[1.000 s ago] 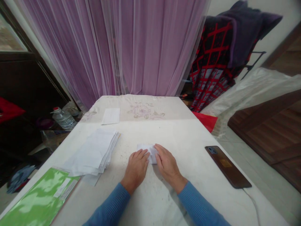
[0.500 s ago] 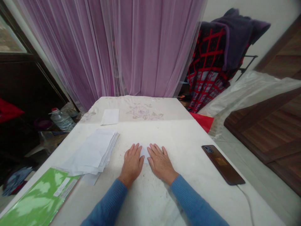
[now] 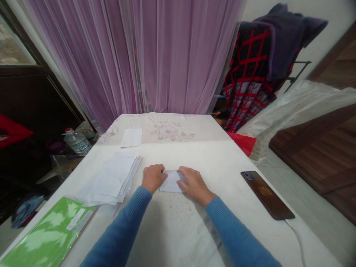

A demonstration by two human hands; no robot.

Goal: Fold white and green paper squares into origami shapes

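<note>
A small folded white paper (image 3: pixel 171 181) lies on the white table (image 3: pixel 194 155) in front of me. My left hand (image 3: pixel 152 177) grips its left edge with curled fingers. My right hand (image 3: pixel 193 183) holds its right side, fingers bent over the paper's far edge. Both arms wear blue knitted sleeves. Part of the paper is hidden under the hands.
A loose stack of white sheets (image 3: pixel 112 178) lies to the left, with a green plastic folder (image 3: pixel 47 234) nearer the front left corner. A single folded white sheet (image 3: pixel 131 137) rests farther back. A dark phone (image 3: pixel 267 194) with a cable lies at the right. Purple curtains hang behind.
Both hands lay flat and pressed on the paper half a second ago. Now their fingers have curled onto the paper's left and right edges, and more of the paper shows between them.
</note>
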